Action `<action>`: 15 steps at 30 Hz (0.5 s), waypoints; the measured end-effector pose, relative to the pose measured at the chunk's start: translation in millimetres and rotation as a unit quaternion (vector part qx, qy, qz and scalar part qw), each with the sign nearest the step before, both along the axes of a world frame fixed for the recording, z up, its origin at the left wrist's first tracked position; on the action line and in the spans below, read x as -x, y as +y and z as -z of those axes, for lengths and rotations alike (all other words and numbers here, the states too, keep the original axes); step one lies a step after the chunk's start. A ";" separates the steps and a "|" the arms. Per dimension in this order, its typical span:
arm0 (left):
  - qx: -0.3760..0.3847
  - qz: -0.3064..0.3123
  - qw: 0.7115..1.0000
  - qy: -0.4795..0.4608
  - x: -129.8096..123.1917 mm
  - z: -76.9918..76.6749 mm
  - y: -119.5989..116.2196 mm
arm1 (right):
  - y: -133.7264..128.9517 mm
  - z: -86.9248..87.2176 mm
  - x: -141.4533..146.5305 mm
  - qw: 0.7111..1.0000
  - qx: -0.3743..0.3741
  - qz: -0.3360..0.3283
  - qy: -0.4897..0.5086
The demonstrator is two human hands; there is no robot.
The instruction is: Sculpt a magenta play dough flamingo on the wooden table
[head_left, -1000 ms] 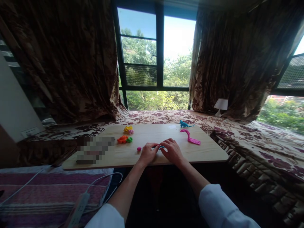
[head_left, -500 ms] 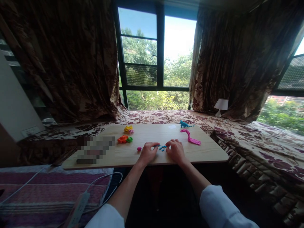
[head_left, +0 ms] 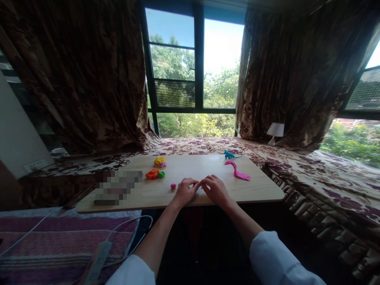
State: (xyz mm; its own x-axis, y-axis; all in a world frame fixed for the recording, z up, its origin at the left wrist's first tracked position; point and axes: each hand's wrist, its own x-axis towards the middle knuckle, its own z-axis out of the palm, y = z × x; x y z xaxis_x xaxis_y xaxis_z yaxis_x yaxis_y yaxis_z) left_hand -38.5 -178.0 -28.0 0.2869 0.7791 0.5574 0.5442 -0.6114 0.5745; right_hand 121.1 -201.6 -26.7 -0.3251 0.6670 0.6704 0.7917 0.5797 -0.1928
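Over the near middle of the table, my left hand (head_left: 187,190) and my right hand (head_left: 215,190) meet at the fingertips. Both are closed in a pinch. Between them the fingers hide most of what is held; a blue piece of modelling clay was in my left hand a moment ago. Below the fingertips a small blue clay bit (head_left: 202,187) peeks out on the table, largely covered by my right hand. A magenta clay ball (head_left: 173,186) lies just left of my left hand.
On the wooden table (head_left: 255,194) are a pink clay strip (head_left: 241,175), a blue animal figure (head_left: 230,154), orange clay (head_left: 152,174), green clay (head_left: 160,174) and yellow clay (head_left: 158,160). A blurred-out object (head_left: 118,188) lies at left. A lamp (head_left: 275,131) stands beyond.
My right hand has moved left until its fingertips meet those of my left hand. The several blue clay bits between the hands are now mostly covered.
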 end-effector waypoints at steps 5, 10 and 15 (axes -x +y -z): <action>-0.010 0.018 1.000 -0.018 -0.2 -1.0 -1.4 | 6.7 3.0 -2.8 0.993 0.016 0.113 0.031; 0.016 0.001 0.999 -0.040 0.2 1.5 1.2 | 8.6 3.6 -5.4 0.989 0.042 0.141 0.035; 0.003 -0.025 0.999 -0.025 1.2 4.1 3.5 | 5.3 4.8 -3.3 0.988 0.061 0.145 -0.003</action>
